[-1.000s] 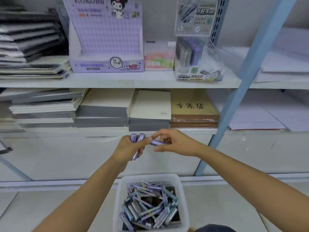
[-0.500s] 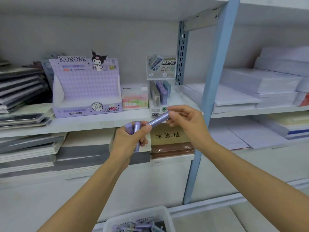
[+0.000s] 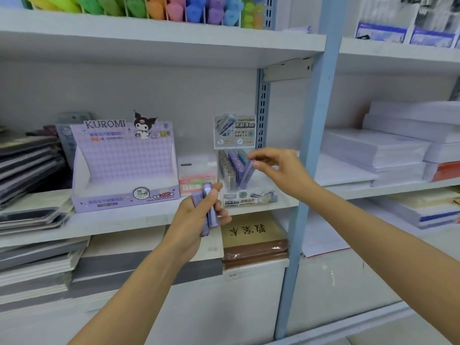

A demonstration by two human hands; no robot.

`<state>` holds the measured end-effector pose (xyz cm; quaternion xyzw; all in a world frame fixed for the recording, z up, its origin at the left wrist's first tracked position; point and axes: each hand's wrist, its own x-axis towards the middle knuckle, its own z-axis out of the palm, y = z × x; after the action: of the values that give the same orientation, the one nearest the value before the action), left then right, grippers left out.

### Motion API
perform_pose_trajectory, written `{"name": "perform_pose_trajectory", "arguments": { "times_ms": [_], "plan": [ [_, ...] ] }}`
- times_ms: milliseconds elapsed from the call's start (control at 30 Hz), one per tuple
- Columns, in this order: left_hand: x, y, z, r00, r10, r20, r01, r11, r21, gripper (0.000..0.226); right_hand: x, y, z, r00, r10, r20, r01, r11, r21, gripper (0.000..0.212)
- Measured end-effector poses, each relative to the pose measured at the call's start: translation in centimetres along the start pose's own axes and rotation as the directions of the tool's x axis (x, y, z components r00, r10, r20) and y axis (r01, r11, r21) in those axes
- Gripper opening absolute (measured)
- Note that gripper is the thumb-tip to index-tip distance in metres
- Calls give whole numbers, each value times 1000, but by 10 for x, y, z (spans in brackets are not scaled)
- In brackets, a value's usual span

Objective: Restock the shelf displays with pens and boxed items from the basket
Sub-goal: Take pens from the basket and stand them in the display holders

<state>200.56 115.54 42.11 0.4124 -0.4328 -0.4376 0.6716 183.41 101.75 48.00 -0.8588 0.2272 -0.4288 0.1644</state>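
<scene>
Left hand (image 3: 196,217): we grip two tubes (image 3: 210,205).
Right hand (image 3: 280,170): we pinch a tube (image 3: 245,176), tilted at the display (image 3: 251,197) edge.

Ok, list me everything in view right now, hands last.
Post: one, blue, upright between bays.
Kuromi box: one, purple, middle shelf.
Clear display: one, transparent, middle shelf by the post, tubes inside.
Pink box: one, pink, between Kuromi box and clear display.
Single tube: one, purple, tilted into clear display.
Held tubes: two visible, purple, before the middle shelf edge.
Notebooks: several stacks, grey, left side, both shelves.
Brown pack: one, brown, lower shelf.
Paper reams: several, white, right bay.
Coloured items: a row, mixed colours, top shelf, blurred.
Left hand: grips held tubes.
Right hand: pinches single tube's top.
</scene>
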Motion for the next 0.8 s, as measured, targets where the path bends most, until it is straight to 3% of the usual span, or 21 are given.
{"name": "perform_pose_trajectory", "arguments": {
  "times_ms": [267,533,800],
  "plan": [
    [4,-1,-1,996,-20,85,14,997,72,40,13,-3,-11,973,-55,223,78,992,-96,20],
    [5,-3,5,993,-33,117,15,988,152,7,6,1,5,992,-52,114,57,997,-44,15],
    [3,-7,11,993,-39,110,18,982,186,16,-5,-2,10,999,-30,42,33,997,-76,20]
  ]
}}
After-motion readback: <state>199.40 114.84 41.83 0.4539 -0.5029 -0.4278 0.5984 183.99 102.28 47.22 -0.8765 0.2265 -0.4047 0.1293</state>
